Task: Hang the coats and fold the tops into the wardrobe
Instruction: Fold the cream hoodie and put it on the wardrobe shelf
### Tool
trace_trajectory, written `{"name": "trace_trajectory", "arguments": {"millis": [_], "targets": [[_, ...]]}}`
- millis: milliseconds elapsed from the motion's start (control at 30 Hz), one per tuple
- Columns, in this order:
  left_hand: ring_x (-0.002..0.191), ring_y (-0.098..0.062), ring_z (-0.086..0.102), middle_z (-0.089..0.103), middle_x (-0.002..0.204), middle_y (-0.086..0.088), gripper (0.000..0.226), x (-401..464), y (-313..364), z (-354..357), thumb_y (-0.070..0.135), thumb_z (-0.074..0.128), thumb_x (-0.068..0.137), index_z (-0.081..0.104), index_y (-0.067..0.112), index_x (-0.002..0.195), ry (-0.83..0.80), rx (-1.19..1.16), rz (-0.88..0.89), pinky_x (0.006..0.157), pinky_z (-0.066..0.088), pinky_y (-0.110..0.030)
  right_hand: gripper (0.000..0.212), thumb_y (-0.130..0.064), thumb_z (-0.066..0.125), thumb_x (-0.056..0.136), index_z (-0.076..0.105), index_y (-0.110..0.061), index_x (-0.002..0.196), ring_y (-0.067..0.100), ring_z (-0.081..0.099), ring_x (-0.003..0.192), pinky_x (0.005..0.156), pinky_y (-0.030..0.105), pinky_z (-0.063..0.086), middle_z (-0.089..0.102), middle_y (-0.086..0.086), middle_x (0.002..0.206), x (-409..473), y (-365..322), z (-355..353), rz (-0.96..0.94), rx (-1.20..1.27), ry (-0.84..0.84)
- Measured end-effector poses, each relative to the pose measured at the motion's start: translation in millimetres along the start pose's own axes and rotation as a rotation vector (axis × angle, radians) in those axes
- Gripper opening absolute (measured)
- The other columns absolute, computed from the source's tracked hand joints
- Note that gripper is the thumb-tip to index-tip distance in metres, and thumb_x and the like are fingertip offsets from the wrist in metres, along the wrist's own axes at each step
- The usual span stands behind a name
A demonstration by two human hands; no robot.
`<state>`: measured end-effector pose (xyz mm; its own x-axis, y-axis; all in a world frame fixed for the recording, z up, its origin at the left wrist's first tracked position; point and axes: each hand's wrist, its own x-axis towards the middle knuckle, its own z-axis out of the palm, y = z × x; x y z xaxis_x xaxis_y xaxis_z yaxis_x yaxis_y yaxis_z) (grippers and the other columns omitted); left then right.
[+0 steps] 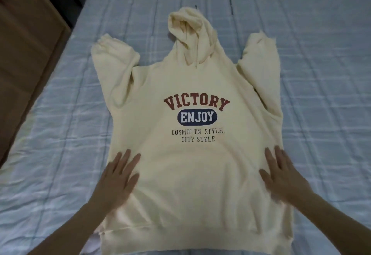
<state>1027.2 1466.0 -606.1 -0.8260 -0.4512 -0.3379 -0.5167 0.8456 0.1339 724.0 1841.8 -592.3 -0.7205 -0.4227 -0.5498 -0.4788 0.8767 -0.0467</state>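
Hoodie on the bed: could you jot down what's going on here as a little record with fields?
garment: cream hoodie, front up, printed VICTORY ENJOY
position: spread flat on the blue checked bedspread, hood pointing away from the person
sleeves: both bent upward beside the hood
left hand: flat on the lower left of the hoodie, fingers straight
right hand: flat on the lower right, fingers straight
folding: not yet begun
beside bed: brown wooden furniture

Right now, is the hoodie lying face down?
No, the hoodie lies face up on the bed, its printed front showing.
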Motion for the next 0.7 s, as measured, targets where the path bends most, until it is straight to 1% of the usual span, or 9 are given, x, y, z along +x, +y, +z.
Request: {"name": "trace_trajectory", "arguments": {"millis": [67, 167, 267, 333, 433, 533, 600, 667, 700], "targets": [[0.103, -0.040, 0.061, 0.061, 0.123, -0.015, 0.063, 26.4, 8.5, -24.1, 0.062, 0.025, 0.090, 0.055, 0.023, 0.128, -0.012, 0.155, 0.005, 0.084, 0.051, -0.047, 0.076, -0.054, 0.033, 0.097, -0.005, -0.024, 0.154, 0.027, -0.005, 0.149, 0.120, 0.042, 0.014, -0.009, 0.009, 0.162, 4.6, -3.1, -9.0, 0.008, -0.027, -0.049], [0.099, -0.028, 0.057, 0.058, 0.106, -0.004, 0.047, 83.3, 49.1, -75.8, 0.060, 0.036, 0.091, 0.062, 0.023, 0.105, 0.054, 0.358, -0.018, 0.084, 0.040, -0.039, 0.074, -0.055, 0.052, 0.088, 0.020, -0.024, 0.147, 0.030, 0.026, 0.137, 0.103, 0.045, 0.038, 0.023, 0.008, 0.150, 12.4, -15.0, -38.5, 0.045, -0.123, -0.046], [0.104, -0.028, 0.052, 0.053, 0.112, -0.006, 0.030, 128.7, 102.7, -102.6, 0.039, 0.052, 0.090, 0.061, 0.016, 0.106, 0.136, 0.255, 0.151, 0.081, 0.047, -0.040, 0.058, -0.049, 0.054, 0.086, 0.034, -0.025, 0.134, 0.027, 0.041, 0.123, 0.093, 0.043, 0.041, 0.038, 0.005, 0.133, 25.7, -25.6, -67.9, 0.009, -0.252, -0.058], [0.112, -0.024, 0.047, 0.048, 0.124, -0.005, 0.028, 154.7, 141.0, -109.0, 0.029, 0.051, 0.090, 0.055, 0.017, 0.116, 0.103, 0.109, 0.226, 0.081, 0.048, -0.038, 0.050, -0.044, 0.052, 0.089, 0.040, -0.021, 0.132, 0.027, 0.043, 0.122, 0.090, 0.042, 0.043, 0.040, 0.007, 0.134, 39.7, -30.9, -79.2, -0.054, -0.217, 0.098], [0.135, -0.023, 0.033, 0.028, 0.154, 0.001, 0.046, 192.6, 184.7, -117.4, 0.029, 0.052, 0.094, 0.044, 0.024, 0.139, 0.112, -0.015, 0.375, 0.101, 0.038, -0.039, 0.054, -0.036, 0.062, 0.086, 0.049, -0.016, 0.135, 0.033, 0.048, 0.125, 0.090, 0.045, 0.047, 0.042, 0.015, 0.145, 62.4, -29.0, -85.0, -0.259, -0.107, 0.372], [0.147, -0.020, 0.019, 0.012, 0.163, 0.005, 0.052, 216.3, 206.6, -113.4, 0.039, 0.042, 0.100, 0.029, 0.032, 0.151, -0.028, 0.006, 0.441, 0.115, 0.024, -0.039, 0.063, -0.040, 0.054, 0.092, 0.032, -0.022, 0.148, 0.029, 0.023, 0.145, 0.111, 0.046, 0.032, 0.018, 0.013, 0.159, 73.5, -3.2, -81.6, -0.271, -0.097, 0.216], [0.128, -0.022, 0.047, 0.042, 0.150, 0.000, 0.042, 226.9, 221.1, -109.9, 0.045, 0.029, 0.102, 0.047, 0.031, 0.137, -0.152, 0.128, 0.281, 0.101, 0.038, -0.041, 0.067, -0.044, 0.044, 0.096, 0.012, -0.030, 0.153, 0.019, 0.010, 0.148, 0.114, 0.042, 0.029, 0.004, 0.002, 0.162, 77.9, 18.6, -79.9, -0.257, -0.138, 0.049], [0.092, -0.022, 0.057, 0.064, 0.111, -0.001, 0.042, 244.7, 244.5, -115.4, 0.049, 0.025, 0.100, 0.059, 0.024, 0.104, -0.063, 0.213, 0.170, 0.080, 0.039, -0.037, 0.063, -0.048, 0.040, 0.096, 0.013, -0.034, 0.152, 0.017, 0.014, 0.146, 0.110, 0.041, 0.032, 0.010, -0.002, 0.160, 84.8, 27.6, -89.2, -0.307, -0.149, 0.007], [0.090, -0.022, 0.055, 0.063, 0.104, -0.001, 0.042, 257.4, 257.7, -119.4, 0.051, 0.028, 0.099, 0.059, 0.023, 0.101, 0.019, 0.242, 0.174, 0.078, 0.037, -0.037, 0.057, -0.049, 0.038, 0.097, 0.021, -0.035, 0.149, 0.019, 0.019, 0.143, 0.106, 0.042, 0.036, 0.019, 0.000, 0.157, 90.1, 27.4, -95.5, -0.321, -0.124, 0.006]]}}
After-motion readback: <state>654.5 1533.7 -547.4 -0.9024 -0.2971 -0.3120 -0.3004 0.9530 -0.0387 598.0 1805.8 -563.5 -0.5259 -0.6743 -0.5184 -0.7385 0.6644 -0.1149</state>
